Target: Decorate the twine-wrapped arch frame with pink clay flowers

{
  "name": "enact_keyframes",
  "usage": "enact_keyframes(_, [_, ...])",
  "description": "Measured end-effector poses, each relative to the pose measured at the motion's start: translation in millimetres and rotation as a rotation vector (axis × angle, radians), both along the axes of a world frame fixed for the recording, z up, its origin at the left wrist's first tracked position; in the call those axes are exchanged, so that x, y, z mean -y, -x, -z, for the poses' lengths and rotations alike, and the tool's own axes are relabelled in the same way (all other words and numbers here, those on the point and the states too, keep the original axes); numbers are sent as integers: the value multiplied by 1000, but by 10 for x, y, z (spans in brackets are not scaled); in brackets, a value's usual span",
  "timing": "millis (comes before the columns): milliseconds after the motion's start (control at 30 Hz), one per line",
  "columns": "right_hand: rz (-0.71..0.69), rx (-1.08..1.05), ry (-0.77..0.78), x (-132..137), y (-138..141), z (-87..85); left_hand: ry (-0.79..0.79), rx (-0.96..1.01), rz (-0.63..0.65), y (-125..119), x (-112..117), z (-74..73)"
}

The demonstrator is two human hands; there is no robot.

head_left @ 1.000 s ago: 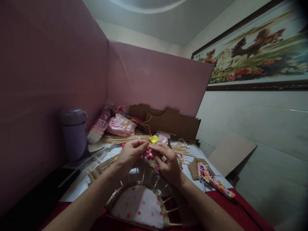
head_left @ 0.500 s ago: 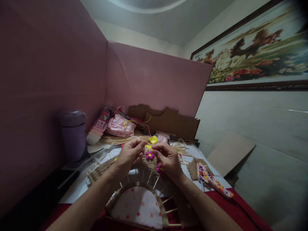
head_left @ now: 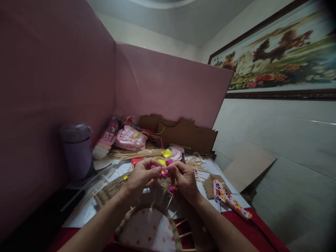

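Note:
My left hand [head_left: 141, 176] and my right hand [head_left: 184, 179] meet fingertip to fingertip over a small pink flower with a yellow centre [head_left: 163, 172], and both pinch it. Under them lies a woven straw arch with wooden spokes [head_left: 147, 210] around a white panel with pink dots [head_left: 147, 232]. A second pink flower [head_left: 172, 189] shows below my right hand, against its palm. A yellow piece [head_left: 167, 153] lies just beyond the fingers.
A purple lidded jar [head_left: 76, 148] stands at the left by the pink partition [head_left: 168, 84]. Bundled sticks [head_left: 136, 153], pink cloth [head_left: 130, 138] and brown cardboard [head_left: 189, 134] crowd the back. A flower-patterned tool [head_left: 229, 201] lies at the right on the red cloth.
Both hands have dropped slightly toward the woven arch, still pinched together. The pink flower between the fingertips shows more plainly now. The view has tilted a little.

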State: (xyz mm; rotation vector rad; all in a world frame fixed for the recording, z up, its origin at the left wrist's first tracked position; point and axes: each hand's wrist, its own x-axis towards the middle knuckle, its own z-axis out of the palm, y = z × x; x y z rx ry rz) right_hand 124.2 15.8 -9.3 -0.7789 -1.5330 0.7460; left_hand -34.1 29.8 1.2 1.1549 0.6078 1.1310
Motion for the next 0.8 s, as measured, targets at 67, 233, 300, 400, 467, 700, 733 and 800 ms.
enact_keyframes(67, [0, -27, 10, 11, 14, -12, 48, 9, -16, -4, 11, -18])
enact_keyframes(233, [-31, -37, 6, -8, 30, -4, 46, 75, -55, 11, 13, -71])
enact_keyframes(300, [-40, -10, 15, -15, 19, 6, -31, 79, -116, 46, -16, -92])
enact_keyframes(400, [-82, -5, 62, -13, -3, 9, -162, 32, -268, 137, -81, -145])
enact_keyframes(467, [-89, -14, 70, -11, -17, 0, -218, -18, -359, 208, -118, -202])
enact_keyframes(700, [-20, 13, -9, -90, -39, -87, -256, -201, -457, 330, -164, -413])
enact_keyframes(733, [-18, 22, -4, -105, -36, -108, -260, -244, -450, 338, -173, -421])
enact_keyframes(800, [-19, 49, 40, -122, -26, -157, -279, -353, -429, 366, -197, -411])
